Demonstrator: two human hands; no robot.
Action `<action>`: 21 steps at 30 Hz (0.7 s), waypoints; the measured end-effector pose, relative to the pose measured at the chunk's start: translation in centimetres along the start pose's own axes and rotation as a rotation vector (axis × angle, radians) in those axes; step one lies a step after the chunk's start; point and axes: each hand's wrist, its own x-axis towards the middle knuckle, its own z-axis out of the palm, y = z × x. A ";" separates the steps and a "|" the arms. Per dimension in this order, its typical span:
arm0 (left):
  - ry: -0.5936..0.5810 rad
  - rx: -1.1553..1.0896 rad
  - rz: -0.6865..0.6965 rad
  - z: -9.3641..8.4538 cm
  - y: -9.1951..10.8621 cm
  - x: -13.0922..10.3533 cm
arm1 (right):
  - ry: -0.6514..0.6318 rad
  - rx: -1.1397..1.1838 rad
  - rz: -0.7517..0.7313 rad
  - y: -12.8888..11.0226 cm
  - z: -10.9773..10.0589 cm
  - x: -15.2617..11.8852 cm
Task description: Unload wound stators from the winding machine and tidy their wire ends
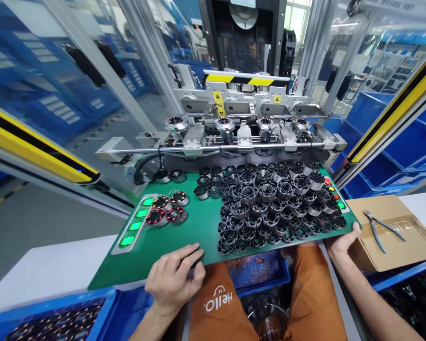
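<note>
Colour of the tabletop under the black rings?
The tabletop is green; it shows in the head view, the only one.

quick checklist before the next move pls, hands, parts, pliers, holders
1. Left hand holds no part: ok, it rests at the front edge of the green tabletop.
2. Right hand grip: cannot tell, it is at the front right corner, fingers mostly hidden.
3. Stacked black rings well back from the front edge: not ok, the front row sits close to it.
4. Wire-wound rings apart from the stack: ok, four grouped at the left.
5. Pliers off the tabletop: ok, on the cardboard box.
6. Rings seated firmly in the machine's holders: cannot tell.
</note>
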 end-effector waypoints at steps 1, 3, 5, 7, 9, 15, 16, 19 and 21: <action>-0.001 0.001 -0.004 0.0 0.1 0.0 | -0.004 -0.001 0.011 0.0 0.0 -0.1; -0.002 0.007 -0.028 -0.1 0.2 0.1 | 0.002 -0.009 0.014 -0.2 0.3 -0.2; -0.007 0.015 -0.056 -0.1 0.5 0.2 | 0.036 -0.021 -0.008 -0.4 0.6 -0.4; -0.013 0.016 -0.075 -0.1 0.7 0.3 | 0.062 -0.034 -0.023 -0.5 0.9 -0.6; -0.018 0.010 -0.080 -0.1 0.8 0.3 | 0.068 -0.045 -0.035 -0.6 1.0 -0.7; -0.025 -0.015 -0.086 -0.3 0.7 0.3 | 0.039 -0.058 -0.068 -0.5 0.6 -0.4; -0.027 -0.019 -0.081 -0.4 0.6 0.3 | 0.035 -0.058 -0.080 -0.5 0.5 -0.3; -0.038 -0.035 -0.065 -0.6 0.6 0.4 | 0.039 -0.072 -0.079 -0.4 0.4 -0.1; -0.044 -0.041 -0.066 -0.6 0.6 0.4 | 0.045 -0.082 -0.061 -0.3 0.3 -0.1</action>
